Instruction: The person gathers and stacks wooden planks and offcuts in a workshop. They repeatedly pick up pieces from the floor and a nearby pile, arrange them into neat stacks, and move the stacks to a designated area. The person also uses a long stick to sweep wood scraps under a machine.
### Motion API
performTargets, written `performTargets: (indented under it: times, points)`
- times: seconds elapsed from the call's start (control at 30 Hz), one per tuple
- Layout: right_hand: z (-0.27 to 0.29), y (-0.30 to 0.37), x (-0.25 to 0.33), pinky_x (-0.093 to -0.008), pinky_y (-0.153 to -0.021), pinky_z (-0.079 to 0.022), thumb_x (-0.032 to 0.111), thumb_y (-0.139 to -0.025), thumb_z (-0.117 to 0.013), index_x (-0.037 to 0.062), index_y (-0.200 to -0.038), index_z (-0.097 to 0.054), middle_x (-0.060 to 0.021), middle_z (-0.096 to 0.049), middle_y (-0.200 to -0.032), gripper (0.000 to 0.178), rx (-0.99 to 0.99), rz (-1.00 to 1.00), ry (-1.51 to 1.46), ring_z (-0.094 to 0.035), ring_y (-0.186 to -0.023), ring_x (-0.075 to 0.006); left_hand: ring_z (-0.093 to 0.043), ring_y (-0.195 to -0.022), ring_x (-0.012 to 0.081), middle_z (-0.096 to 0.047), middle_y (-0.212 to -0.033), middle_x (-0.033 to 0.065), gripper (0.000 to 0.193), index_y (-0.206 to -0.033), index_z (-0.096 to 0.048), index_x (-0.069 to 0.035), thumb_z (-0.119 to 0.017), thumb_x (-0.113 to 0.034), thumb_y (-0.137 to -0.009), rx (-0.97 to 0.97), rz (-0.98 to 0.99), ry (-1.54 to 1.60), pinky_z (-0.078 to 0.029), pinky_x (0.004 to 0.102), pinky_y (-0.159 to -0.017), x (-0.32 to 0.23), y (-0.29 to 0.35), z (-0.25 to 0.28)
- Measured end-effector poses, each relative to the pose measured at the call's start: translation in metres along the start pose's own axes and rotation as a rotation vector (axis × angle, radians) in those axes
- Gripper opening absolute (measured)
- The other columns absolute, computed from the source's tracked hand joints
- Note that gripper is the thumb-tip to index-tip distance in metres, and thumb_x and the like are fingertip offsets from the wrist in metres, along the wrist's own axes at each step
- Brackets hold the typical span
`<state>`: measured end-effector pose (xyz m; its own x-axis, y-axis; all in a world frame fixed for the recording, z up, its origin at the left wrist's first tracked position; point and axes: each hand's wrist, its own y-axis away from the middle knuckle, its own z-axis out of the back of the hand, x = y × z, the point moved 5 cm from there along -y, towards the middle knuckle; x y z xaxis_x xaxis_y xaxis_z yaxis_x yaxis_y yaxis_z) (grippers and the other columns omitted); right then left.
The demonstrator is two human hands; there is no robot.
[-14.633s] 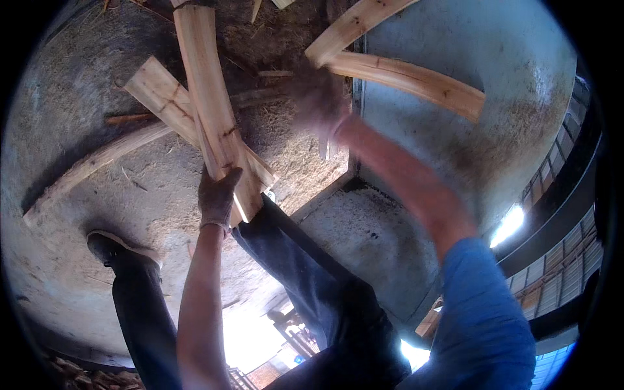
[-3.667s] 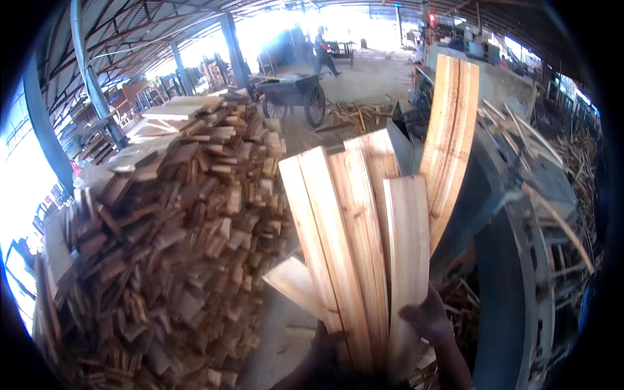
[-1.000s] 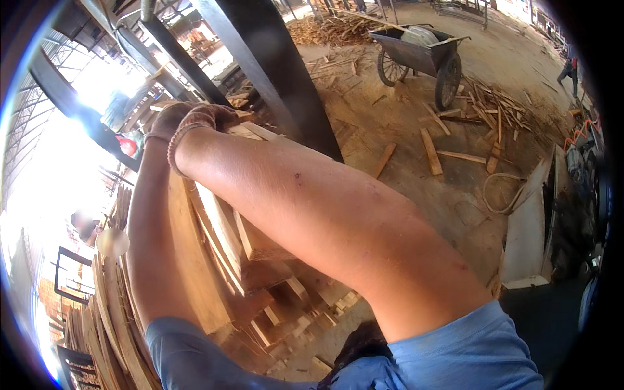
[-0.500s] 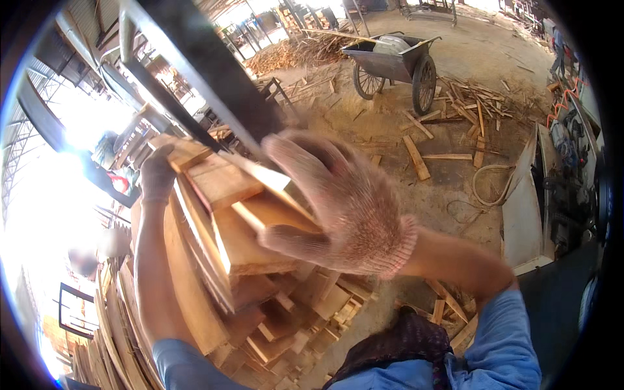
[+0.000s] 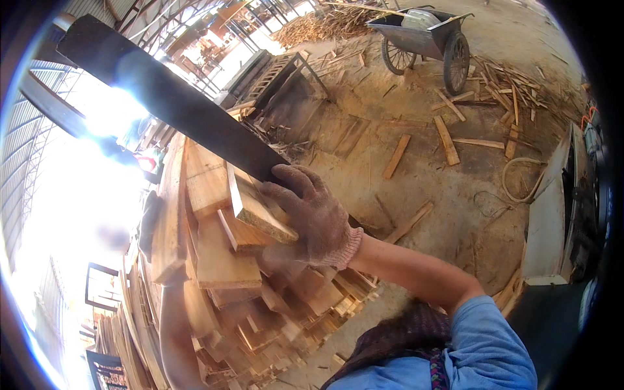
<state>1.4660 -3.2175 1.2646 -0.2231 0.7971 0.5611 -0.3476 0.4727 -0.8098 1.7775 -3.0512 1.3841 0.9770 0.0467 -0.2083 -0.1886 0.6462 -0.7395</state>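
Note:
A stack of pale wooden boards (image 5: 227, 260) rises in front of me, its sawn ends toward me. My right hand (image 5: 318, 221), in a knitted work glove, is at the right side of the top boards. Its fingers curl over the edge of a narrow wooden board (image 5: 257, 205), and its thumb, blurred, lies lower by the board ends. At the left, my gloved left hand (image 5: 151, 224) grips the outer side of a long wooden board (image 5: 170, 214). Glare and that board partly hide its fingers.
A dark metal beam (image 5: 175, 97) slants down close to my right hand. Beyond it are a slatted rack (image 5: 273, 75), a two-wheeled cart (image 5: 422, 36) and scattered wood strips (image 5: 445, 140). A pale metal panel (image 5: 549, 214) stands at the right.
My right hand has come down from above the stack, where it was open, to the boards' right edge. My left hand has shifted lower along the left side. The view has turned.

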Motion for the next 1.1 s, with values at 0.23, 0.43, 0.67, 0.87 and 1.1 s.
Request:
performTargets:
  times: [0.23,0.43,0.67,0.87,1.1]
  points:
    - [0.010,0.001,-0.005,-0.0521,-0.115,-0.040,0.057,-0.076,-0.083,0.0064,-0.142,-0.053,-0.0201,-0.047,-0.145,0.088,0.138,-0.026,0.107,-0.047,-0.133,-0.0429,-0.060,-0.128,0.0291,-0.060,-0.142,0.0168,0.051,-0.142,-0.056,0.004,-0.051,-0.032,-0.107,0.108,0.102,0.057,-0.050,0.0404,-0.107,-0.062,0.047,0.004]
    - [-0.002,0.047,-0.035,-0.0443,-0.114,-0.041,0.058,-0.094,-0.068,0.0016,-0.147,-0.051,-0.0168,-0.054,-0.144,0.079,0.014,-0.304,-0.604,-0.052,-0.134,-0.0339,-0.057,-0.134,0.0326,-0.055,-0.149,0.0186,0.061,-0.147,-0.052,0.005,-0.046,-0.043,-0.110,0.166,0.140,0.006,-0.049,0.0427,-0.110,-0.102,0.101,0.041]
    - [-0.023,0.003,-0.172,-0.0409,-0.104,-0.047,0.073,-0.100,-0.043,0.0027,-0.150,-0.051,-0.0155,-0.060,-0.139,0.087,0.221,-0.957,-0.583,-0.056,-0.129,-0.0256,-0.047,-0.143,0.0310,-0.043,-0.159,0.0185,0.093,-0.161,-0.033,-0.003,-0.046,-0.072,-0.100,0.035,0.582,0.549,-0.037,0.0458,-0.118,-0.105,0.096,0.017]
    - [-0.135,-0.064,-0.225,-0.0436,-0.098,-0.051,0.080,-0.096,-0.043,-0.0017,-0.149,-0.049,-0.0224,-0.058,-0.139,0.098,0.507,-0.889,-0.793,-0.058,-0.124,-0.0283,-0.036,-0.151,0.0321,-0.034,-0.166,0.0179,0.104,-0.164,-0.024,-0.001,-0.065,-0.065,-0.093,0.195,0.781,0.533,-0.028,0.0426,-0.125,-0.130,0.055,-0.029]
    - [-0.186,-0.110,-0.192,-0.0428,-0.102,-0.050,0.069,-0.092,-0.059,-0.0094,-0.147,-0.043,-0.0259,-0.066,-0.131,0.097,0.641,-0.910,-0.646,-0.068,-0.118,-0.0346,-0.033,-0.153,0.0168,-0.030,-0.169,0.0096,0.058,-0.163,-0.026,-0.002,-0.045,-0.023,-0.113,0.142,0.963,0.110,-0.029,0.0279,-0.126,-0.136,0.011,-0.029]
